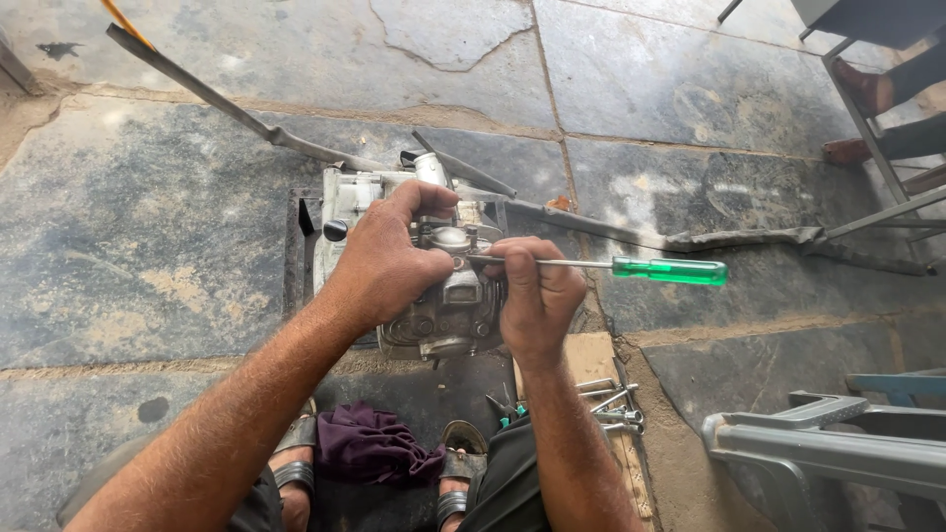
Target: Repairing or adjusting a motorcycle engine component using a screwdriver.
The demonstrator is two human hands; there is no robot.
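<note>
1. Left hand (386,258) clasps the top of the engine (434,296) on the stone floor (148,227).
2. Right hand (535,296) pinches a screwdriver (631,267), its green handle sticking out rightward over open floor.
3. Wrenches (613,402) lie below the right wrist; a purple rag (372,443) lies between the feet.

Dull grey cast-metal engine (434,296), glossy green plastic screwdriver handle (670,270), rough stone floor (148,227).

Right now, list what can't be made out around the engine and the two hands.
Head view:
- Screwdriver tip: hidden behind the right hand, so what it touches is unclear.
- Part under the left hand fingers: covered on top of the engine.
- Small tools by the right forearm: too small to tell apart.
- Grey plastic chair: cut off by the bottom-right edge.
</note>
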